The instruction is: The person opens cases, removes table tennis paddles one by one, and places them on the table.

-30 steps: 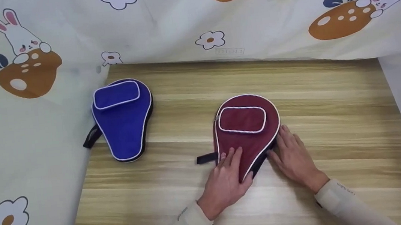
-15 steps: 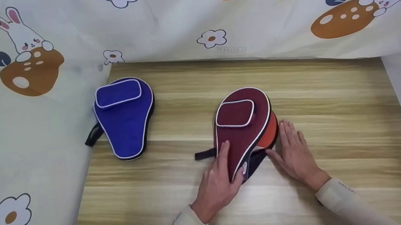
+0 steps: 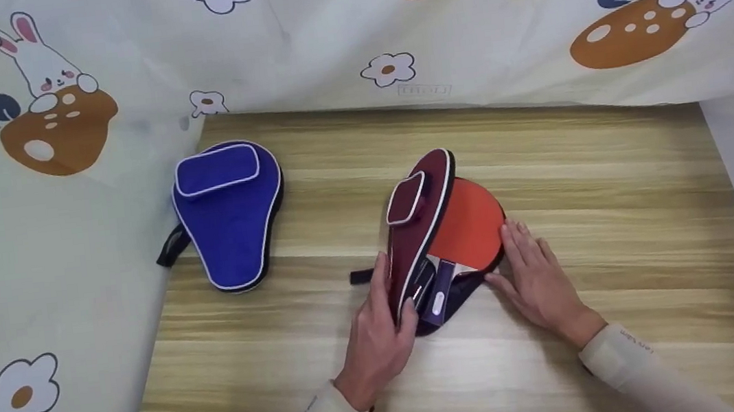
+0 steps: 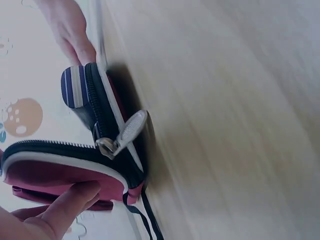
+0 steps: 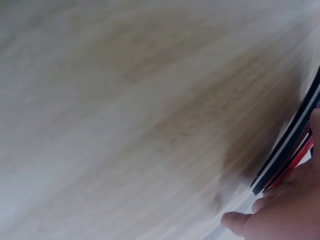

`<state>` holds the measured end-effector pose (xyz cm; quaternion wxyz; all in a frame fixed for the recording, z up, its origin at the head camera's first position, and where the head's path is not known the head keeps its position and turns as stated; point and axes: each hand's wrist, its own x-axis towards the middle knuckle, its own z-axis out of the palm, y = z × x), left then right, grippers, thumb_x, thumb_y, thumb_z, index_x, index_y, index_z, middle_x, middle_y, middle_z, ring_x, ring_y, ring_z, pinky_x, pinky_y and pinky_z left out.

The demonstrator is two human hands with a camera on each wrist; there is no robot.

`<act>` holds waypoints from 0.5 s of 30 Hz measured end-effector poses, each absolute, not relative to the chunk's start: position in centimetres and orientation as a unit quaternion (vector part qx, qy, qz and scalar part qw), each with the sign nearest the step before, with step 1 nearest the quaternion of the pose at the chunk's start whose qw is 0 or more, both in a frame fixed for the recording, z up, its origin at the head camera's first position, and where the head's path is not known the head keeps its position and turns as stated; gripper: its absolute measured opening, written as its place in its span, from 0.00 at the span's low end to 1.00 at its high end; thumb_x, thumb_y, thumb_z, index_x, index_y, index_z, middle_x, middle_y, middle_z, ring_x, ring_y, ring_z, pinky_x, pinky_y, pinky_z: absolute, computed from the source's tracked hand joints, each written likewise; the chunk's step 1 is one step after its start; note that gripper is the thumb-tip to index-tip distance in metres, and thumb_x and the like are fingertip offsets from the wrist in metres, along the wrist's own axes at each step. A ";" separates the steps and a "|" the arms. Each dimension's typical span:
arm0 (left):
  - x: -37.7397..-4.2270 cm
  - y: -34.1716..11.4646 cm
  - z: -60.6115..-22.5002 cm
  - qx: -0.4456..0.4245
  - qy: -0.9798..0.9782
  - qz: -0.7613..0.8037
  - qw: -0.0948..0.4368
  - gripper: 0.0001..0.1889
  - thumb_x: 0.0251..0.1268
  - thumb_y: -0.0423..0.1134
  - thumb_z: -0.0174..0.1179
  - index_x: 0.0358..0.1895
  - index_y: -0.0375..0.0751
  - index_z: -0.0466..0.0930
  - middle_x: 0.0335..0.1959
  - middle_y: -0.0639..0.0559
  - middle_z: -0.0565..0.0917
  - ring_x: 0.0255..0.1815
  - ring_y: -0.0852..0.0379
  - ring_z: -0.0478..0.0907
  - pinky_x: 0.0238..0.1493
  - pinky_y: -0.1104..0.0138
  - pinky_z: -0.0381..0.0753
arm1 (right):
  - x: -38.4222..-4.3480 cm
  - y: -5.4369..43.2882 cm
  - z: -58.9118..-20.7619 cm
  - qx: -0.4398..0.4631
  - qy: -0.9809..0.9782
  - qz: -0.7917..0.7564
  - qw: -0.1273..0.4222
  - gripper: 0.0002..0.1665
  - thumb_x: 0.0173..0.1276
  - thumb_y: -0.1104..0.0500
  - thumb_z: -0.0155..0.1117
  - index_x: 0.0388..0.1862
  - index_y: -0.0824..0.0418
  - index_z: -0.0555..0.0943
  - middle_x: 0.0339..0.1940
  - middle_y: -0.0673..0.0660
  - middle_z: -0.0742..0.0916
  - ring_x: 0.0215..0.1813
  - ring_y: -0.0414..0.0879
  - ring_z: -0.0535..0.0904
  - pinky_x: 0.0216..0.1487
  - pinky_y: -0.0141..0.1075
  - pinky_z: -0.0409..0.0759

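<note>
A maroon table tennis paddle case [image 3: 406, 250] with white piping lies unzipped, its lid tilted up to the left. My left hand [image 3: 375, 336] holds the lid's lower part, fingers on the outer face and thumb at the edge. Inside lies a paddle with a red face [image 3: 469, 222] and a dark handle [image 3: 441, 294]. My right hand [image 3: 541, 276] rests straight fingers against the case's right rim; in the right wrist view, that hand [image 5: 285, 210] touches the black edge. In the left wrist view, the zipper pull [image 4: 132, 127] hangs by the narrow end.
A blue paddle case [image 3: 230, 215], zipped, lies at the left of the wooden table [image 3: 584, 174], its black strap [image 3: 173, 247] over the edge. Curtain-like sheets [image 3: 292, 35] printed with rabbits and flowers stand behind and at the left.
The maroon lid has swung up and left with my left hand, uncovering the red paddle and its handle. My right hand has stayed by the right rim.
</note>
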<state>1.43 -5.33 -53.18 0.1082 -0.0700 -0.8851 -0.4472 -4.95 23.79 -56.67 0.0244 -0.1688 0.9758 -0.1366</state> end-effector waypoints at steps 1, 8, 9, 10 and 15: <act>1.4 -5.5 -53.1 -0.063 -0.884 -0.451 0.108 0.41 0.71 0.39 0.58 0.83 0.45 0.48 0.73 0.38 0.74 0.66 0.47 0.81 0.61 0.54 0.83 | -5.0 23.8 -56.6 -0.169 0.976 -0.136 0.028 0.51 0.77 0.38 0.55 0.84 0.65 0.49 0.85 0.64 0.58 0.85 0.62 0.52 0.81 0.62 0.54; 1.1 -6.8 -53.1 -0.025 -0.866 -0.489 0.105 0.34 0.79 0.37 0.50 0.82 0.43 0.49 0.75 0.41 0.73 0.74 0.50 0.72 0.70 0.53 0.74 | -5.1 23.7 -56.3 -0.176 0.974 -0.135 0.042 0.52 0.77 0.37 0.54 0.84 0.64 0.48 0.86 0.63 0.56 0.86 0.62 0.51 0.81 0.62 0.52; 1.1 -7.0 -53.1 -0.022 -0.862 -0.494 0.109 0.33 0.79 0.37 0.50 0.82 0.42 0.50 0.74 0.41 0.74 0.73 0.49 0.73 0.70 0.53 0.74 | -5.1 23.7 -56.3 -0.177 0.974 -0.135 0.044 0.52 0.77 0.37 0.54 0.84 0.65 0.48 0.86 0.63 0.56 0.86 0.62 0.51 0.81 0.62 0.52; 1.0 -7.2 -53.2 -0.020 -0.859 -0.498 0.115 0.33 0.79 0.36 0.49 0.82 0.42 0.50 0.73 0.39 0.74 0.73 0.48 0.73 0.69 0.53 0.74 | -5.1 23.7 -56.3 -0.177 0.974 -0.134 0.046 0.52 0.77 0.37 0.54 0.84 0.65 0.48 0.86 0.63 0.56 0.86 0.62 0.51 0.81 0.62 0.52; 0.7 -8.3 -53.2 -0.008 -0.856 -0.498 0.138 0.32 0.80 0.38 0.49 0.82 0.40 0.51 0.73 0.40 0.74 0.71 0.45 0.76 0.67 0.52 0.77 | -5.2 23.5 -56.2 -0.180 0.973 -0.132 0.052 0.52 0.77 0.37 0.53 0.84 0.66 0.48 0.86 0.64 0.56 0.86 0.62 0.50 0.81 0.61 0.52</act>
